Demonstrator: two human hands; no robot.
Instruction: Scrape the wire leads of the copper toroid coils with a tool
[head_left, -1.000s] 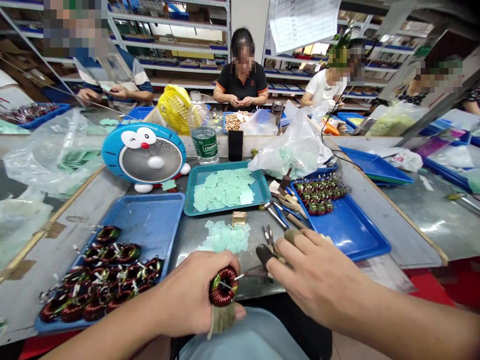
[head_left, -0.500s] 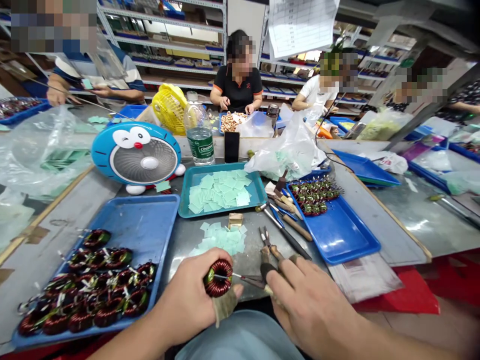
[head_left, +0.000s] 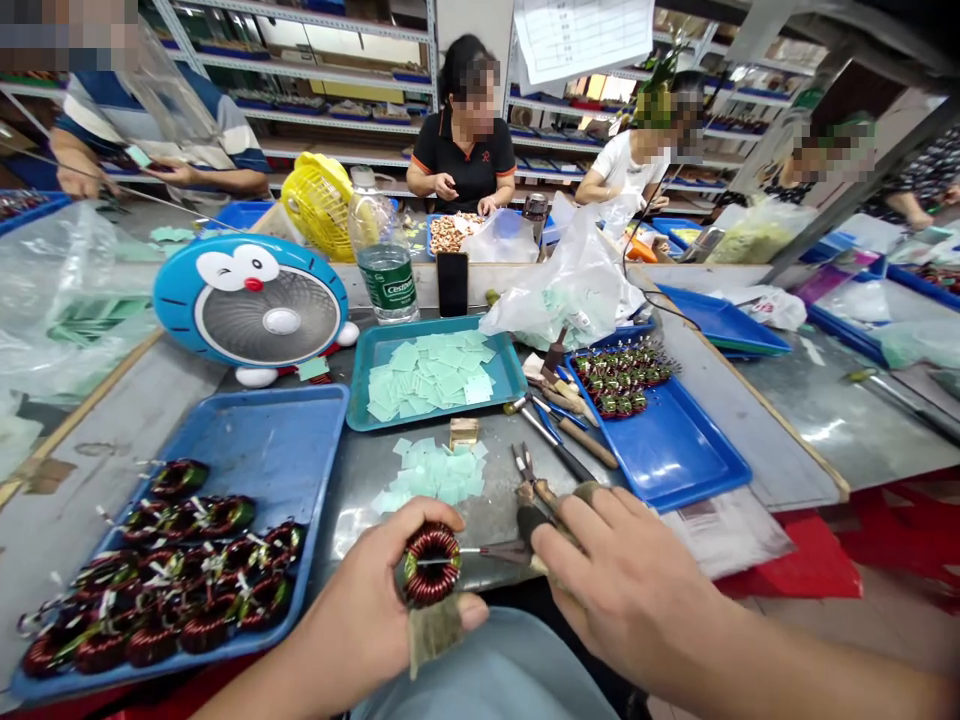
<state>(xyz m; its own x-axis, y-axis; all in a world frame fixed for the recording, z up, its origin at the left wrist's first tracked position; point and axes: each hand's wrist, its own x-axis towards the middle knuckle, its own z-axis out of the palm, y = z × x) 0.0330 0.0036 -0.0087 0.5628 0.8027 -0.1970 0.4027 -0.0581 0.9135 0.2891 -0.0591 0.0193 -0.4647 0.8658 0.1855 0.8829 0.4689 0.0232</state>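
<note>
A ring-shaped coil (head_left: 433,565) wound with copper-red wire sits between the thumb and fingers of my left hand (head_left: 382,590); a cloth wrap hangs from the thumb. My right hand (head_left: 615,570) is closed around a pair of pliers (head_left: 510,551), whose jaws point left and meet a wire end at the coil's right side. A thin pale strip crosses the coil's hole. Pale green sheets (head_left: 442,472) lie loose on the metal table just beyond my hands, beside a small wooden block (head_left: 463,432).
At the left, a blue tray (head_left: 262,430) holds several coils. Ahead are a teal tray (head_left: 361,395) of green sheets, a blue fan (head_left: 176,300) and a bottle (head_left: 386,265). Tools (head_left: 589,442) and another blue tray (head_left: 690,450) stand right. Several people sit beyond.
The coil has turned slightly in my left hand, and the pliers now lie more level beside it. The whole view has shifted a little, with the trays appearing further left.
</note>
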